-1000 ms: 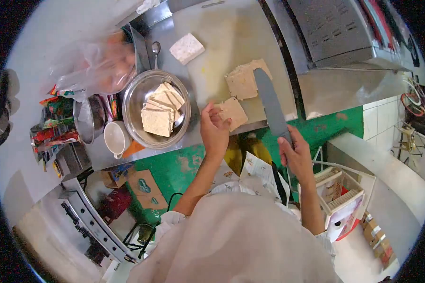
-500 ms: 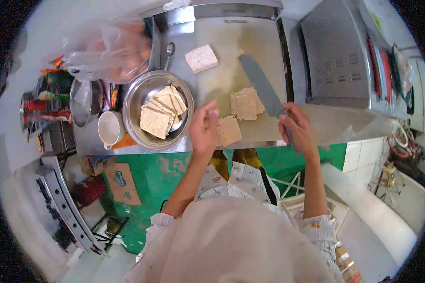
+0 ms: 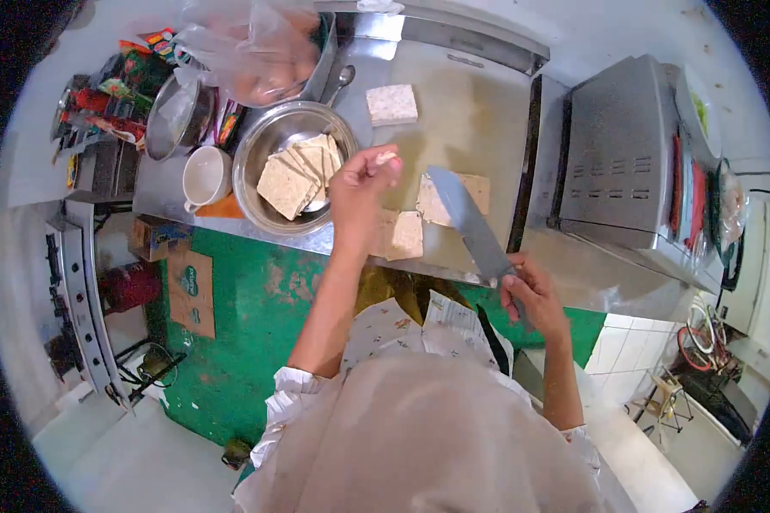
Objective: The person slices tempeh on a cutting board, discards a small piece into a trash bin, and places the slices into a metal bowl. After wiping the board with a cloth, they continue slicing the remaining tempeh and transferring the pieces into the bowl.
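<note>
My right hand point(image 3: 535, 295) grips the handle of a wide kitchen knife point(image 3: 466, 218), its blade slanting up and left over a stack of tempeh slices point(image 3: 436, 205). Between the fingertips of my left hand point(image 3: 359, 184) is a small pale scrap point(image 3: 387, 158), probably tempeh. Just below that hand, more cut slices point(image 3: 402, 235) lie near the board's front edge. A whole tempeh block point(image 3: 392, 104) sits farther back on the cutting board point(image 3: 479, 94). To the left, a steel bowl point(image 3: 248, 162) holds several tempeh slices point(image 3: 287, 184).
A white cup point(image 3: 205, 178) stands left of the bowl, beside a sieve point(image 3: 178, 120). Behind them are a spoon point(image 3: 342, 84) and a plastic bag of eggs point(image 3: 261, 64). A metal oven-like box point(image 3: 616, 154) borders the board's right side.
My left hand has risen and closed on a small scrap. The knife has come down and left over the slices. The whole view has shifted and tilted.
</note>
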Demonstrator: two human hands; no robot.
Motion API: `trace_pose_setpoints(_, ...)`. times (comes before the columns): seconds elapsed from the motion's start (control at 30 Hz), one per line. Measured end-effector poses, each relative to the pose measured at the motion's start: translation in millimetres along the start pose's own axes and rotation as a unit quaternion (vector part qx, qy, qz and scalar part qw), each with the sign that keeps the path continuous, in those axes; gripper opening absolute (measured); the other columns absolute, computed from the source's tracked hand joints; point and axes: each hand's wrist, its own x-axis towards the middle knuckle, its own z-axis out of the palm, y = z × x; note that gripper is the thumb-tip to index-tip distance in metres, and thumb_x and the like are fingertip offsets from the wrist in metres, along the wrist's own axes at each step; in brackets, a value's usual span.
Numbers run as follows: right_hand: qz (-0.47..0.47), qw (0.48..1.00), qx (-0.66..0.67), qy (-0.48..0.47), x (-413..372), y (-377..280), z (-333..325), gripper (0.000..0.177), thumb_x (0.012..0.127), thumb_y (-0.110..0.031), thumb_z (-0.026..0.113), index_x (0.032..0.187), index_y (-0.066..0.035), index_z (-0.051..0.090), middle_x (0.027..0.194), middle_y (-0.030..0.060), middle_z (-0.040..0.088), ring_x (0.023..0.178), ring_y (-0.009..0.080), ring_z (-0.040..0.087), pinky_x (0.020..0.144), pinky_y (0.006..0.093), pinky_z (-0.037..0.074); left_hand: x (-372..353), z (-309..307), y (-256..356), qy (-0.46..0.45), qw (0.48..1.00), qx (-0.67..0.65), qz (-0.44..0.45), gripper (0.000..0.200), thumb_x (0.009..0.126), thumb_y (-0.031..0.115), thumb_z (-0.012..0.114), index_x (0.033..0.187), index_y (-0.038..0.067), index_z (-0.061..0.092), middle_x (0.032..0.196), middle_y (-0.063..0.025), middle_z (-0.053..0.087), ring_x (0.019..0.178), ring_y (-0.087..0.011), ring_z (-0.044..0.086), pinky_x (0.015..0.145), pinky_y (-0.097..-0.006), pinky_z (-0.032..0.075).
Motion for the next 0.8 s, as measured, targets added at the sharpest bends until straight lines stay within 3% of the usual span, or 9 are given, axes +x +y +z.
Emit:
trace_pose_setpoints(0.03, -0.002, 1.0, -0.003, -0.003, 2, 4, -6, 0.021, 0.09, -0.016, 0.05, 0.11, -0.01, 0.051, 0.063, 0.0012, 0.052, 0.047, 0.0082, 0.045, 0.042, 0.0234, 0.037, -2, -8, -1, 0.016, 1.0, 0.021, 0.0, 0.021, 0.079, 0.008, 0.067, 0.098, 0.001, 0.063, 0.067, 0.0051, 0.045, 0.063, -0.005, 0.047, 0.059, -0.0191, 0.039)
trace_pose_setpoints(0.1, -0.007, 0.993, -0.056, 0.1, 13, 9, -18, 0.027, 0.09, -0.015, 0.049, 0.116, -0.008, 0.05, 0.066, 0.0026, 0.053, 0.05, 0.0103, 0.047, 0.046, 0.0252, 0.041, -9, -21, -10, 0.018, 0.999, 0.036, -0.007, 0.022, 0.08, 0.009, 0.065, 0.101, 0.001, 0.062, 0.068, 0.0045, 0.046, 0.064, -0.0059, 0.049, 0.062, -0.0193, 0.041)
trace_pose_setpoints(0.17, -0.038, 0.949, -0.273, 0.153, 32, -15, -28, 0.034, 0.088, -0.015, 0.05, 0.121, -0.006, 0.048, 0.082, 0.0102, 0.061, 0.068, 0.021, 0.059, 0.063, 0.0317, 0.049, -22, -27, -16, 0.031, 0.997, 0.002, -0.071, 0.024, 0.083, 0.01, 0.062, 0.105, 0.0, 0.06, 0.074, 0.0019, 0.052, 0.066, -0.0069, 0.051, 0.065, -0.02, 0.044)
trace_pose_setpoints(0.23, -0.128, 0.895, -0.38, 0.197, 78, -3, -47, 0.035, 0.087, -0.015, 0.051, 0.121, -0.005, 0.047, 0.108, 0.0171, 0.059, 0.096, 0.031, 0.058, 0.085, 0.0384, 0.046, -36, -31, -25, 0.032, 0.992, -0.044, -0.113, 0.024, 0.085, 0.01, 0.059, 0.106, -0.001, 0.06, 0.078, -0.0003, 0.055, 0.068, -0.0074, 0.053, 0.067, -0.0202, 0.045)
trace_pose_setpoints(0.3, -0.252, 0.818, -0.458, 0.24, 116, -5, -50, 0.038, 0.086, -0.018, 0.052, 0.121, -0.004, 0.048, 0.111, 0.0153, 0.058, 0.096, 0.0296, 0.058, 0.087, 0.038, 0.044, -51, -35, -39, 0.035, 0.983, -0.09, -0.155, 0.024, 0.086, 0.01, 0.056, 0.107, -0.002, 0.059, 0.083, -0.0025, 0.059, 0.069, -0.0079, 0.054, 0.068, -0.0205, 0.045)
trace_pose_setpoints(0.4, -0.314, 0.773, -0.475, 0.281, 169, 5, -49, 0.038, 0.085, -0.019, 0.054, 0.12, -0.006, 0.048, 0.115, 0.0173, 0.055, 0.1, 0.0345, 0.055, 0.086, 0.0406, 0.043, -68, -42, -55, 0.054, 0.975, -0.113, -0.183, 0.023, 0.088, 0.008, 0.052, 0.107, -0.003, 0.058, 0.092, -0.0077, 0.062, 0.072, -0.0086, 0.056, 0.07, -0.021, 0.046)
trace_pose_setpoints(0.63, -0.279, 0.782, -0.517, 0.206, 200, 3, -32, 0.037, 0.081, -0.019, 0.057, 0.115, -0.006, 0.05, 0.101, 0.0174, 0.055, 0.093, 0.0363, 0.053, 0.08, 0.0439, 0.043, -79, -65, -42, 0.134, 0.976, -0.119, -0.125, 0.023, 0.088, 0.007, 0.051, 0.11, -0.002, 0.054, 0.093, -0.0097, 0.063, 0.074, -0.0105, 0.058, 0.07, -0.0215, 0.048)
trace_pose_setpoints(0.73, -0.273, 0.711, -0.6, 0.245, 196, -2, -26, 0.033, 0.081, -0.021, 0.056, 0.11, -0.005, 0.055, 0.098, 0.0183, 0.057, 0.093, 0.0348, 0.054, 0.08, 0.0445, 0.043, -74, -80, -34, 0.15, 0.974, -0.138, -0.099, 0.02, 0.088, 0.007, 0.053, 0.106, -0.001, 0.055, 0.093, -0.0107, 0.063, 0.075, -0.0109, 0.058, 0.07, -0.0222, 0.048)
trace_pose_setpoints(0.8, -0.315, 0.726, -0.544, 0.279, 190, -9, -16, 0.031, 0.082, -0.019, 0.057, 0.109, -0.005, 0.056, 0.099, 0.0171, 0.057, 0.093, 0.0338, 0.053, 0.08, 0.0437, 0.043, -72, -87, -27, 0.146, 0.973, -0.153, -0.091, 0.018, 0.087, 0.008, 0.053, 0.104, 0.0, 0.056, 0.094, -0.0111, 0.063, 0.075, -0.011, 0.059, 0.071, -0.0226, 0.048)
